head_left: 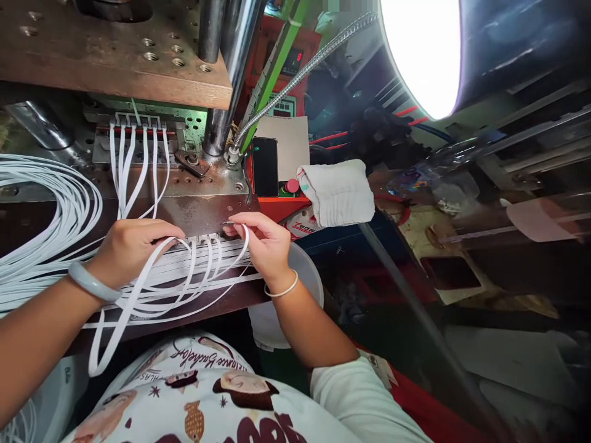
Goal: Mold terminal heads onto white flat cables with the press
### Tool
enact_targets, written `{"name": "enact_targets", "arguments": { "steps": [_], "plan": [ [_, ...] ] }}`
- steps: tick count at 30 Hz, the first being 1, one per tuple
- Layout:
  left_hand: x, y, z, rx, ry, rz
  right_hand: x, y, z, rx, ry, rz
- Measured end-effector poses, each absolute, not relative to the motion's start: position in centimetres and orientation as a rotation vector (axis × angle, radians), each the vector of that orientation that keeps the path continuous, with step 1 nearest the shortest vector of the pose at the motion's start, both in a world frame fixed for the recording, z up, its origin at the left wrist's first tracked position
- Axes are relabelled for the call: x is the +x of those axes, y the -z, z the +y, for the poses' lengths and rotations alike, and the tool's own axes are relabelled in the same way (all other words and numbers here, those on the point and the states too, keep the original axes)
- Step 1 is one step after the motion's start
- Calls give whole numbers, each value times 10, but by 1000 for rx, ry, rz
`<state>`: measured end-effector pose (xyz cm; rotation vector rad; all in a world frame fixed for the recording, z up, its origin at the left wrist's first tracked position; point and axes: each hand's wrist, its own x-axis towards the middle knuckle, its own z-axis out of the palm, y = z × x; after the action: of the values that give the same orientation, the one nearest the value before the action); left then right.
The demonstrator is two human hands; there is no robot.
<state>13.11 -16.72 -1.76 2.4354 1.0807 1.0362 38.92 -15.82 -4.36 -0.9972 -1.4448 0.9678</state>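
Observation:
My left hand (127, 246) is closed in a pinch on a flat white cable (132, 301), which loops down over the bench edge. Its fingertips are beside a row of small metal cable ends (205, 239). At the right end of this row, my right hand (270, 246) pinches another white cable (242, 245) near its tip, where a small dark metal piece shows. More white cables (184, 271) curve below the row, between the hands. What lies inside the left fingertips is hidden.
Behind the hands, a press fixture (138, 120) holds several white cables under a thick metal plate (115, 67). A coil of white cable (69, 203) lies left. To the right are a phone (265, 167), a red button (291, 186), a folded cloth (341, 194) and a white bucket (309, 277).

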Motion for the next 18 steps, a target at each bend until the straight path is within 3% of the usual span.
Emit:
{"name": "enact_targets", "arguments": {
  "steps": [8, 14, 18],
  "plan": [
    [139, 13, -176, 2810, -943, 1005, 398, 43, -159, -995, -766, -1669],
    [133, 22, -176, 2762, -897, 1067, 397, 42, -154, -925, -514, -1945],
    [125, 13, -174, 2701, -684, 1233, 399, 41, -154, -867, -392, -2019]
  ]
}}
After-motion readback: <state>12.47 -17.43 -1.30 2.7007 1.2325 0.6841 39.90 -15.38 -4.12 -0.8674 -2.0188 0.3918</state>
